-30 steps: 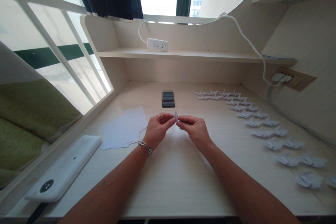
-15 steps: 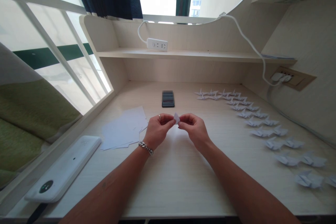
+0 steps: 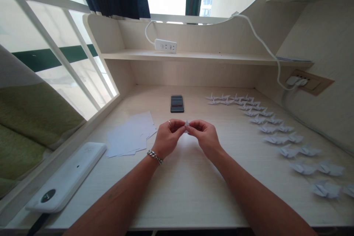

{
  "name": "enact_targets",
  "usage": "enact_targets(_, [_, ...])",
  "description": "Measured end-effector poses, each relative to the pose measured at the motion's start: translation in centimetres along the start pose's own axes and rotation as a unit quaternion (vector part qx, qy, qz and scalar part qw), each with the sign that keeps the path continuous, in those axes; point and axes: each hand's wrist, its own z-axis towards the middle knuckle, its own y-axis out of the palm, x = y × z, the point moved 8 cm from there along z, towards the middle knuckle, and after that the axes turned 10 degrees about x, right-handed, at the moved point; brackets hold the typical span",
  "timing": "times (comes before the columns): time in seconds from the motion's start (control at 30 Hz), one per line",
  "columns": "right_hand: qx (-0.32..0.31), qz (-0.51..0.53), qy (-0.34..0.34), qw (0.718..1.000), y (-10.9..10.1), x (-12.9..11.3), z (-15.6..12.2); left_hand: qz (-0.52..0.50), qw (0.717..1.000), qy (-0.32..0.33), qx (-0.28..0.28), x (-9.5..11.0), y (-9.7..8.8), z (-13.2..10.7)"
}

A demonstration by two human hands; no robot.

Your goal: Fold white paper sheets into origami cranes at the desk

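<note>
Between my two hands is a small folded piece of white paper (image 3: 187, 123), its pointed tip showing above the fingertips and most of it hidden. My left hand (image 3: 168, 136), with a ring and a chain bracelet at the wrist, pinches its left side. Thumb and fingers of my right hand (image 3: 204, 135) are closed on the right side. Both hands hover over the middle of the desk (image 3: 185, 188). White paper sheets (image 3: 129, 134) lie loosely stacked beside my left hand. Several folded paper cranes (image 3: 276, 139) stand in rows to the right.
A dark phone on a stand (image 3: 177, 104) is just beyond my hands. A white power bank (image 3: 69, 177) with a black cable lies at the near left. On the back shelf (image 3: 204, 56) sits a power strip (image 3: 165, 45). A white cord (image 3: 262, 40) runs to a wall socket (image 3: 312, 82).
My fingertips have drawn closer together over the folded paper, so less of it shows. My left hand has shifted slightly right.
</note>
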Motion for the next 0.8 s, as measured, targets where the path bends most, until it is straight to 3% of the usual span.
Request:
enact_targets(0.37, [0.024,0.021,-0.017,0.999,-0.34,-0.16,-0.03,0.013,1.0,0.013,-0.001,0.36,0.21,-0.04])
enact_targets(0.63, [0.012,0.052,0.03,0.998,-0.09,0.47,0.05,0.019,0.999,0.026,-0.02,0.45,0.43,-0.32])
enact_targets(0.8, [0.035,0.043,0.002,0.998,-0.45,-0.32,0.09,0.008,0.999,0.017,-0.034,0.62,0.74,-0.53])
